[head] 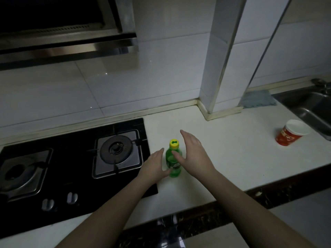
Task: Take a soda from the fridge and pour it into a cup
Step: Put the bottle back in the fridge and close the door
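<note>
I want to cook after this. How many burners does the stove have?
2. One burner sits at the stove's right side, beside the green bottle; the other burner is at the left edge of view. More could lie beyond the frame.

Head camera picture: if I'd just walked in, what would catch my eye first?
The bright green bottle with its yellow cap, upright on the white counter mid-frame. The left hand and right hand flank it with straight fingers; whether they touch it is unclear. Next, the red cup far right by the sink, and the black stove on the left.
</note>
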